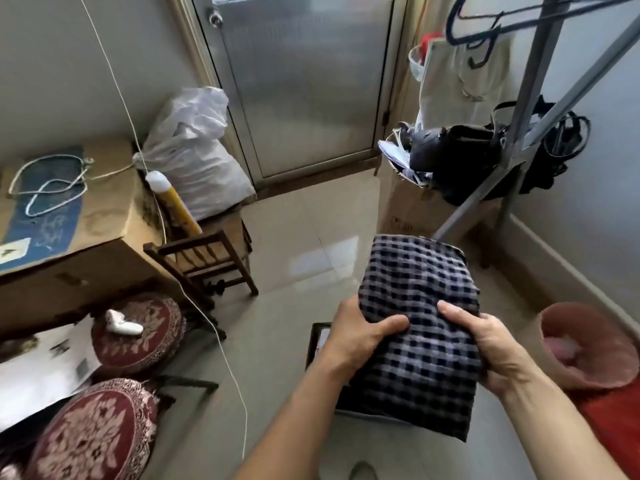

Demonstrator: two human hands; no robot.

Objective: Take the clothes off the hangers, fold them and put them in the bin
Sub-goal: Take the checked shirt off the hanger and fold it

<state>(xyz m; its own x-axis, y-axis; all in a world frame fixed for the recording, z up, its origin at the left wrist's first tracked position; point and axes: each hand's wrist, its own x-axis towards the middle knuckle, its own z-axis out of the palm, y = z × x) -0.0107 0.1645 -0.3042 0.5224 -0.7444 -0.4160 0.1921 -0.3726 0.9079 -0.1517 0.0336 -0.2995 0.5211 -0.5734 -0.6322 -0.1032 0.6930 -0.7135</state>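
A folded dark blue and white checked garment (419,292) is held in front of me, above the floor. My left hand (360,336) grips its left edge, thumb on top. My right hand (485,344) grips its right edge. Directly beneath the garment a dark rectangular bin (317,344) stands on the floor, mostly hidden by the cloth. Empty dark hangers (474,32) hang from the metal rack (540,81) at the upper right.
A pink basket (588,344) stands at the right beside red cloth (613,420). Cardboard boxes (69,237), a small wooden chair (207,261), a white sack (194,150) and two patterned cushions (138,330) fill the left. A box with dark bags (460,157) sits by the door.
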